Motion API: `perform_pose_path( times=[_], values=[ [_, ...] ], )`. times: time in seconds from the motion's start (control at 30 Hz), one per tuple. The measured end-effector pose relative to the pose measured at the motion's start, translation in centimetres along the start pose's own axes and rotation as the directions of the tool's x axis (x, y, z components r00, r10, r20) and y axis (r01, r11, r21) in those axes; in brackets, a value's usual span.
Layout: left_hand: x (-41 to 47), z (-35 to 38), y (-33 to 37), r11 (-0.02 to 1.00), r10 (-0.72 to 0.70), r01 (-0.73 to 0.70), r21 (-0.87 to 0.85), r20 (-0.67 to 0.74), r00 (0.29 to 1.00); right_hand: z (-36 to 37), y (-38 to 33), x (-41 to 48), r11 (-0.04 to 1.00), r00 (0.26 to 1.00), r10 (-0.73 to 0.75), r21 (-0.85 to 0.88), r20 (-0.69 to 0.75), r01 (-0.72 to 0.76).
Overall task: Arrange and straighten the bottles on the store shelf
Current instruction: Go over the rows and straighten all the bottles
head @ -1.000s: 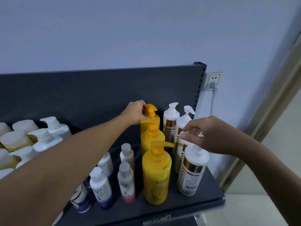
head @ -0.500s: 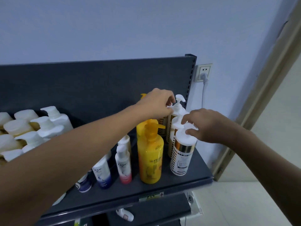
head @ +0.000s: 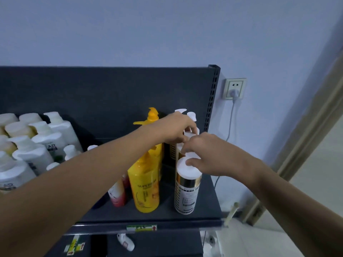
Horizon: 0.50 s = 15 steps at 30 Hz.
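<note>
Landmark: I take the front white bottle, near the right end of the shelf.
Right hand: I have it gripping that bottle's pump top.
Left hand: pinching the pump of the white bottle behind; the grip is partly hidden.
Yellow bottle: upright, just left of the landmark; more yellow ones behind.
Other bottles: small ones further left, partly behind my left arm.
Risk: I judge twisting the pumps could tip these tall bottles against each other; my left forearm, crossing above the yellow bottle, could knock it.
</note>
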<state>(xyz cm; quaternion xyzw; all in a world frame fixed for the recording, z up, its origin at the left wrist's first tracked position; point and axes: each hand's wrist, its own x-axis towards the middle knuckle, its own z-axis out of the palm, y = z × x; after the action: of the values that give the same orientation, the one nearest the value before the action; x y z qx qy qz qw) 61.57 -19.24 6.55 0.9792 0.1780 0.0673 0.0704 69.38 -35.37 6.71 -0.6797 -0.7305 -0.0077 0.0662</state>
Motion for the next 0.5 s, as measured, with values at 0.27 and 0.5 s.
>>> perform_pose_path(
  times=[0.27, 0.5],
  values=[
    [-0.2, -0.4, -0.4, 0.998, -0.019, 0.021, -0.063, 0.031, 0.999, -0.2, 0.8, 0.1, 0.997, 0.997, -0.083, -0.004, -0.005, 0.083],
    [1.1, -1.3, -2.2, 0.983, -0.168, 0.158, -0.091, -0.119, 0.979, 0.1, 1.2, 0.0, 0.992, 0.992, -0.126, 0.015, -0.017, 0.127]
  ],
)
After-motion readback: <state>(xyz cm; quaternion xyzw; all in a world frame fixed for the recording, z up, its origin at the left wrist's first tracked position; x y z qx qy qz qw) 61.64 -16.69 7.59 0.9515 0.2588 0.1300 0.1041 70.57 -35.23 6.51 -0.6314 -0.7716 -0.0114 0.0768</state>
